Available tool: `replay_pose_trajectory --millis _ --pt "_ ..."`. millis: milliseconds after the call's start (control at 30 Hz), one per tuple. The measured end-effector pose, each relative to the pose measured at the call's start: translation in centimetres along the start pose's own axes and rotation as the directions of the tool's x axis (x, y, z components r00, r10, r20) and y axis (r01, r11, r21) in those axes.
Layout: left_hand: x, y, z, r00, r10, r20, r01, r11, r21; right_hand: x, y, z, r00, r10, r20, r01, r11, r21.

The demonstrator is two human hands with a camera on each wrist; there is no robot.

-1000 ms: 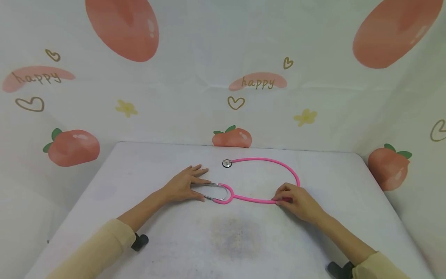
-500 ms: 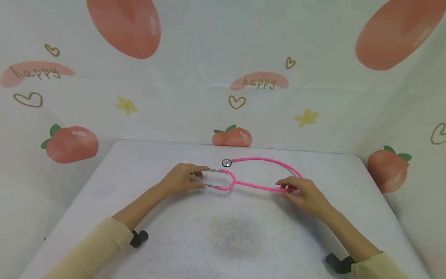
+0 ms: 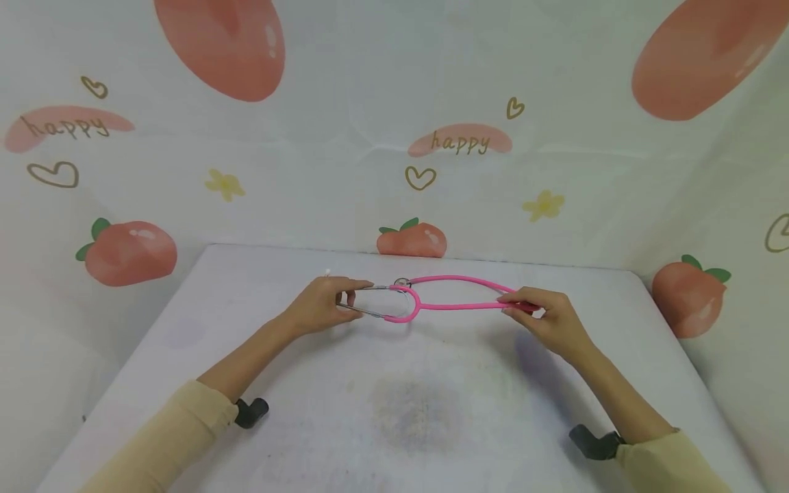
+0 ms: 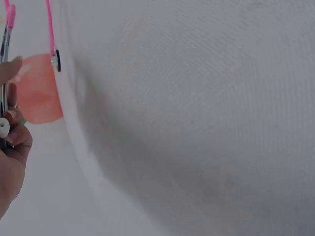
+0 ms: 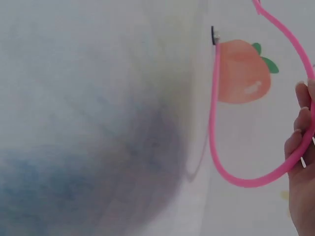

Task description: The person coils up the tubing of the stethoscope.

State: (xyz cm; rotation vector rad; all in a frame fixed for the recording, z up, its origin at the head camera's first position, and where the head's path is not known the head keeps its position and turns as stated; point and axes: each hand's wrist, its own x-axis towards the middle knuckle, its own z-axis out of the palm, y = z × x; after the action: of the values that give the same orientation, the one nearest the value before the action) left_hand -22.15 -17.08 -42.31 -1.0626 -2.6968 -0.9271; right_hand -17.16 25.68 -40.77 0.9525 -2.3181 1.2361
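A pink stethoscope (image 3: 459, 306) is held between both hands, its forked end raised off the table. My left hand (image 3: 317, 305) grips the metal ear tubes (image 3: 365, 313) with thumb and fingers; a white eartip (image 4: 4, 127) pokes out by the fingers in the left wrist view. My right hand (image 3: 555, 322) pinches the pink tubing well to the right of the fork. From there the tube loops back leftward to the round chest piece (image 3: 403, 282), partly hidden behind the fork in the head view. The right wrist view shows the tube's bend (image 5: 246, 182) hanging below the fingers.
A white-covered table (image 3: 296, 424) spreads under the hands, with a greyish stain near its middle. Behind it hangs a white cloth (image 3: 345, 192) printed with peaches, hearts and flowers. Dark devices (image 3: 251, 413) stick out from both sleeves.
Both hands have lifted the stethoscope up from the table. The left hand has gone from spread over the ear tubes to gripping them; the right has risen with the tubing.
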Motion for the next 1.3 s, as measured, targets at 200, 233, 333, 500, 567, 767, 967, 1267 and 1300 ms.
replay_pose_trajectory --millis 200,233,333,500,567,767,967,1267,1300 --pt "0.1 0.7 0.1 1.0 -0.005 0.006 0.005 1.0 0.013 2.3 -3.6 -0.7 0.998 0.057 -0.016 -0.057 0.998 0.042" --pt "0.0 0.9 0.2 1.0 -0.01 0.009 0.01 1.0 0.017 2.6 -3.8 -0.7 0.998 0.054 -0.017 -0.053 0.997 0.054" --pt "0.0 1.4 0.5 0.999 -0.03 0.034 0.03 1.0 -0.007 3.5 -4.2 -0.5 0.999 0.047 -0.014 -0.046 0.996 0.077" --pt "-0.1 2.2 1.1 0.995 -0.037 0.09 0.042 0.998 -0.054 4.3 -3.3 0.0 0.999 0.049 -0.001 -0.048 0.992 0.113" --pt "-0.1 2.5 1.4 0.996 -0.014 0.092 0.019 0.998 -0.059 4.4 -2.6 0.3 0.997 0.081 -0.001 -0.08 0.986 0.148" --pt "0.1 3.4 1.9 0.995 0.083 0.05 -0.083 0.996 -0.015 5.0 -1.7 0.9 0.993 0.114 -0.018 -0.107 0.969 0.224" --pt "0.4 4.4 2.2 0.99 0.134 0.044 -0.133 0.991 -0.021 6.3 -3.2 1.6 0.999 0.046 -0.014 -0.041 0.966 0.255" --pt "1.4 5.8 2.2 0.973 0.232 0.003 -0.232 0.973 -0.005 7.4 -4.7 2.3 0.996 0.083 0.03 -0.088 0.96 0.267" --pt "1.5 6.0 2.2 0.971 0.24 -0.002 -0.24 0.971 -0.003 7.5 -4.7 2.4 0.996 0.09 0.028 -0.095 0.96 0.263"
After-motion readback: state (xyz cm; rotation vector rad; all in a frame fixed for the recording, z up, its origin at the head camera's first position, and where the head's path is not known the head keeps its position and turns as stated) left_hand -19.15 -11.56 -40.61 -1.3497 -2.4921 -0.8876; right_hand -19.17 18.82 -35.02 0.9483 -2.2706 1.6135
